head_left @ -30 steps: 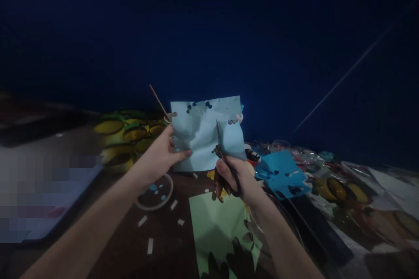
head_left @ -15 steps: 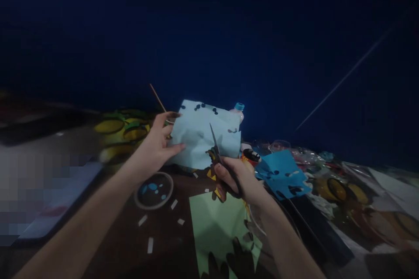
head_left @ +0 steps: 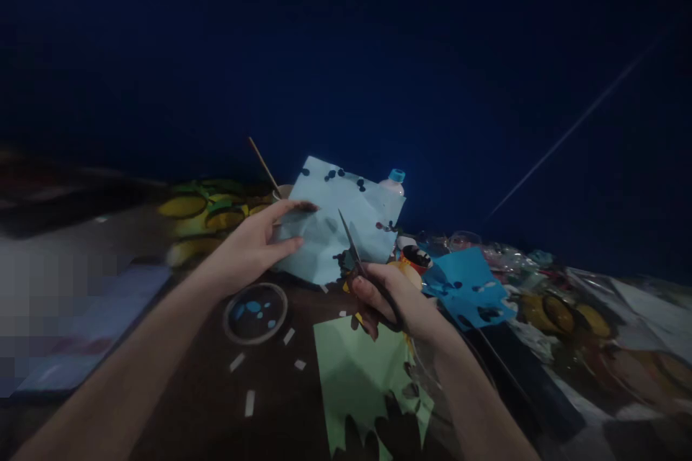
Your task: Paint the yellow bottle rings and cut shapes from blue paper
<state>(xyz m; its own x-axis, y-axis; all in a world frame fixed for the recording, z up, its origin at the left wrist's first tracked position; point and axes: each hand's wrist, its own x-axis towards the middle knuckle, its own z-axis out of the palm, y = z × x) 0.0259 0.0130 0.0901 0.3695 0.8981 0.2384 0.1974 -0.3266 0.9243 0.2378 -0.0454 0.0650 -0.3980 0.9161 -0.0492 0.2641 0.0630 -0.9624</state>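
Observation:
A light blue sheet of paper [head_left: 343,230], with small holes cut along its top and right edges, is raised above the table. My left hand [head_left: 264,238] pinches its left side between thumb and fingers. My right hand [head_left: 397,295] is closed round the handles of dark scissors [head_left: 349,241]. Their blades point up and to the left, in front of the sheet, and look nearly together. Whether they touch the paper I cannot tell. Below the hands lies a pale green sheet [head_left: 351,360] with cut-outs along its right and lower edges.
A round clear dish [head_left: 227,328] with small blue pieces sits at the left, near white paper scraps [head_left: 249,403]. A bottle with a blue cap [head_left: 396,175] stands behind. At the right are a bright blue cut sheet [head_left: 462,277], a red container [head_left: 414,259] and crumpled plastic.
The light blue sheet has tilted clockwise, its right edge shifting outward. My left fingers now lie further over it, and the scissors have tipped slightly to the left.

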